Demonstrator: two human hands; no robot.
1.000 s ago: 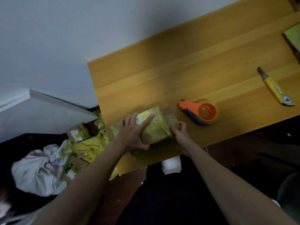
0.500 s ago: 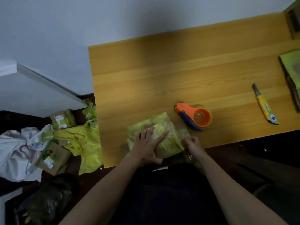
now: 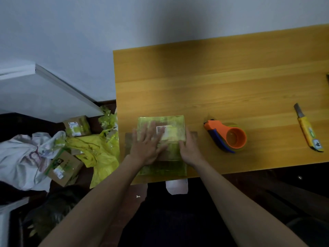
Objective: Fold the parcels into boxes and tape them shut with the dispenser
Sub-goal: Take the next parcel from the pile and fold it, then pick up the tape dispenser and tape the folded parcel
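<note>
A flat parcel box (image 3: 170, 125) covered in yellow-green tape, with a white label on top, lies at the near left of the wooden table (image 3: 222, 86). My left hand (image 3: 147, 147) rests flat on its top with the fingers spread. My right hand (image 3: 190, 150) presses against the box's right side, fingers straight. A strip of clear tape sticks out on the table at both sides of the box. The orange and blue tape dispenser (image 3: 227, 136) sits on the table to the right of the box, apart from both hands.
A yellow utility knife (image 3: 308, 132) lies near the table's right end. On the floor to the left are taped cardboard boxes (image 3: 76, 127), another box (image 3: 62, 166), a yellow plastic bag (image 3: 99, 154) and a white cloth bundle (image 3: 21, 157). A white scrap (image 3: 177, 188) lies below the table's near edge.
The view has swung right and the box now sits square to me. My left hand has flattened and spread on the top; my right hand has moved up along the right side.
</note>
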